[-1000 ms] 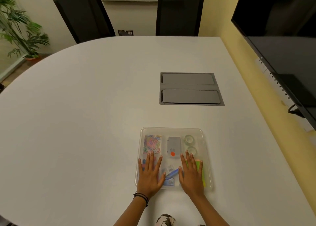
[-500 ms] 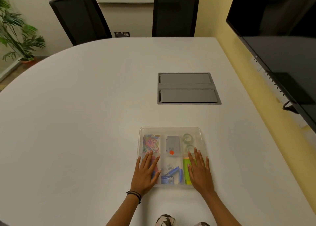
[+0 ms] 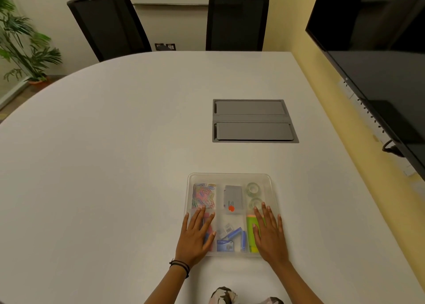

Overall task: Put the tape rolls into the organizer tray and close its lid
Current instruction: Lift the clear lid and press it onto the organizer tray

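A clear plastic organizer tray (image 3: 230,176) lies on the white table near me, with its transparent lid down over the compartments. Two clear tape rolls sit in its far right compartment, one (image 3: 253,187) behind the other (image 3: 254,202). My left hand (image 3: 195,236) rests flat on the lid's near left part, fingers spread. My right hand (image 3: 269,233) lies flat on the near right part, over a green item, its fingertips by the nearer roll. Neither hand holds anything.
Coloured paper clips (image 3: 204,195), a grey box (image 3: 232,199) and blue staple boxes (image 3: 231,239) fill other compartments. A grey cable hatch (image 3: 253,121) is set into the table beyond. Two black chairs (image 3: 236,21) stand at the far edge, a dark screen (image 3: 379,62) on the right.
Both hands slid apart on the lid, the left to the left and the right to the right edge. The tray has stayed put.
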Demonstrator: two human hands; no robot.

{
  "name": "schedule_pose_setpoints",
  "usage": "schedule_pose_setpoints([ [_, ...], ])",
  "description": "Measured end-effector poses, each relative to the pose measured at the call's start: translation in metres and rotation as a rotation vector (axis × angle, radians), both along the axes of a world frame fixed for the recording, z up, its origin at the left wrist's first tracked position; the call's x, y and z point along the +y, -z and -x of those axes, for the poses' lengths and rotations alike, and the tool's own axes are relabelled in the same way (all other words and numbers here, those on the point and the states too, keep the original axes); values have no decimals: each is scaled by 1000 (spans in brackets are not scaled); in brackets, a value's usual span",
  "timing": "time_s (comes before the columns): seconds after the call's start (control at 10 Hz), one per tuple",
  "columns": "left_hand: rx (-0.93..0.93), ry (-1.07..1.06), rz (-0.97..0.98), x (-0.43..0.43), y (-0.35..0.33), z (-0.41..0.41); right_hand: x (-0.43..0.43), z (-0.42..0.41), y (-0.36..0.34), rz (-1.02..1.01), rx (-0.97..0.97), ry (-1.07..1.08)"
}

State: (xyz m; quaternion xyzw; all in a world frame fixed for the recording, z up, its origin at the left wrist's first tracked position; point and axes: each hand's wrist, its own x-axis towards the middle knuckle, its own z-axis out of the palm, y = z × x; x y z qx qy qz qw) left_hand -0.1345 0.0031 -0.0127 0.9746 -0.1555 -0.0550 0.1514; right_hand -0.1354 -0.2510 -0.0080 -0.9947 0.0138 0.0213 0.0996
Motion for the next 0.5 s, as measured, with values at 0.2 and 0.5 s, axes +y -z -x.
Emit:
schedule_pose_setpoints([
  [0.2,12,-1,15,0,-2,1,-1,0,-3,-6,-11,-2],
  [0.5,-102,-22,134,-9,-15,-11,7,-23,-10,-139,-55,40],
])
